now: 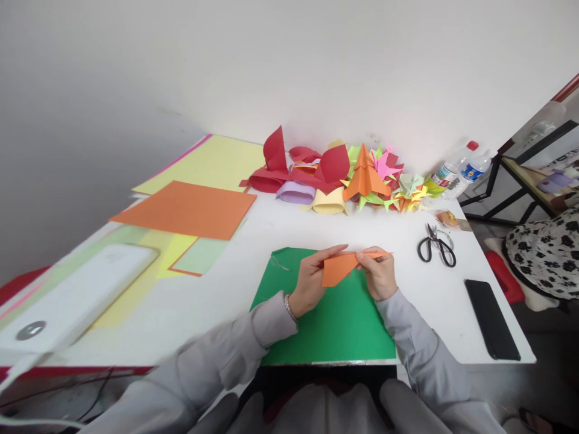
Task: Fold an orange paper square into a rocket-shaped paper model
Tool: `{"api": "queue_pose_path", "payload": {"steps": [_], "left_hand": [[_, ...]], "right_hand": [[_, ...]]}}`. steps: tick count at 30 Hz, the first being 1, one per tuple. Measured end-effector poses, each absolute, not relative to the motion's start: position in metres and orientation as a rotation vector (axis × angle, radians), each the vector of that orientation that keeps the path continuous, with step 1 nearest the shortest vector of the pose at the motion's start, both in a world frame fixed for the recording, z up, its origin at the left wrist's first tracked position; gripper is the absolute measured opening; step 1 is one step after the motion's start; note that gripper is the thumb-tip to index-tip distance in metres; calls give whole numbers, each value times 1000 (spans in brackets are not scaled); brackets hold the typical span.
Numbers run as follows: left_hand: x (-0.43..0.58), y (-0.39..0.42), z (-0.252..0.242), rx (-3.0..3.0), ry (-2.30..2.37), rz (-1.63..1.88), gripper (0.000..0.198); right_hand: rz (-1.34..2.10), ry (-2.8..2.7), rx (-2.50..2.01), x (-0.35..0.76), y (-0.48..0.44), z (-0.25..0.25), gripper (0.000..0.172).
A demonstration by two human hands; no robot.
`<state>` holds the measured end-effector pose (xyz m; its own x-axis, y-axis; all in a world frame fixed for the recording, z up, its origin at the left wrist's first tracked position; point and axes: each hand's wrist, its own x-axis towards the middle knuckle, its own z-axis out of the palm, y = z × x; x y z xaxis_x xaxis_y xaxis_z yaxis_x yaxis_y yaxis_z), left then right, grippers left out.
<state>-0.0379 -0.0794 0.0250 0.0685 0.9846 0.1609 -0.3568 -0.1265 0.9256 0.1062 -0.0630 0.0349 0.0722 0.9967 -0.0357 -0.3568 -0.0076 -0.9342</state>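
Note:
A piece of folded orange paper (335, 270) is held up between my two hands, over a green mat (316, 334). My left hand (310, 278) grips its wide left end, fingers stretched along the back and top. At the narrow, pointed right end, my right hand (380, 274) pinches the paper between thumb and fingers. The paper's far side and some of my fingertips are hidden. Behind them, a finished orange paper plane (365, 178) rests on a pile of folded paper figures.
Scissors (436, 246) and a black phone (491, 319) lie on the right. Two bottles (455, 166) stand back right. Red paper shapes (332, 169) are by the wall. Orange sheets (185, 208) and a white device (90, 289) occupy the left. A person's patterned clothing (545, 253) shows at far right.

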Motion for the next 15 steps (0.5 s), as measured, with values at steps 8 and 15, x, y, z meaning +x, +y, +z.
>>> {"api": "queue_pose_path", "payload": {"steps": [8,15], "left_hand": [[-38,-80,33,1112,723,1397,43],[-39,-79,33,1124,926,1409,19]], "right_hand": [[1258,-930,-1003,111,-62,36,19],[1229,-957,-1004,114,-61,37,18]]}}
